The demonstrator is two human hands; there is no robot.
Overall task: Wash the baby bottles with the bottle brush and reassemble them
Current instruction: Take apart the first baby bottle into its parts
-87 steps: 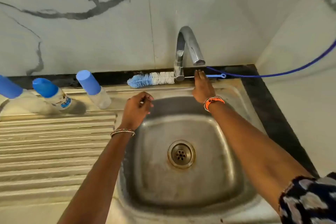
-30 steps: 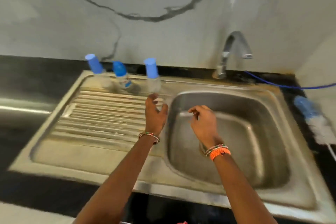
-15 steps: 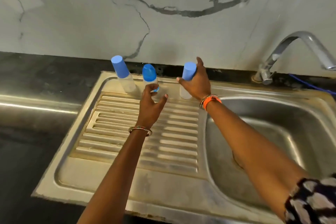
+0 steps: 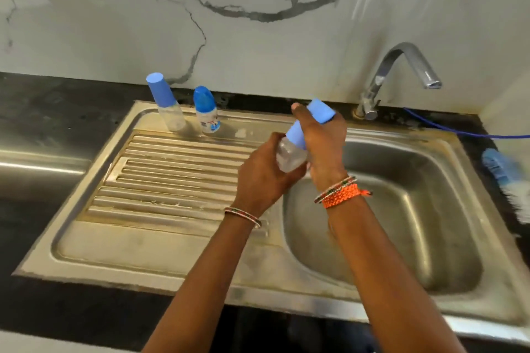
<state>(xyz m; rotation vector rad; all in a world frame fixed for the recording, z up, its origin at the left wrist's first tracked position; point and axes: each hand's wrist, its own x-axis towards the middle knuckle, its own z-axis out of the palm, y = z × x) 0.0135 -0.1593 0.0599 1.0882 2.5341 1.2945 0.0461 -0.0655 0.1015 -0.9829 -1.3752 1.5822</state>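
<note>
A clear baby bottle (image 4: pixel 290 158) with a blue cap (image 4: pixel 321 112) is held tilted above the junction of drainboard and sink basin. My left hand (image 4: pixel 262 178) grips its clear body from below. My right hand (image 4: pixel 324 146) is wrapped round the blue cap. Two more bottles stand at the back of the drainboard: a tall one with a blue cap (image 4: pixel 165 103) and a shorter printed one with a rounded blue cap (image 4: pixel 206 110). The bottle brush (image 4: pixel 507 178), blue and white bristles, lies on the counter at the right of the sink.
The steel sink basin (image 4: pixel 407 203) is at the right, the ribbed drainboard (image 4: pixel 172 169) at the left. A chrome tap (image 4: pixel 401 74) stands behind the basin. A blue cord (image 4: pixel 459 130) runs along the back counter. Dark countertop (image 4: pixel 57 94) surrounds the sink.
My right hand has lifted the third bottle off the drainboard and carried it toward the basin. My left hand has come up and taken hold of its body.
</note>
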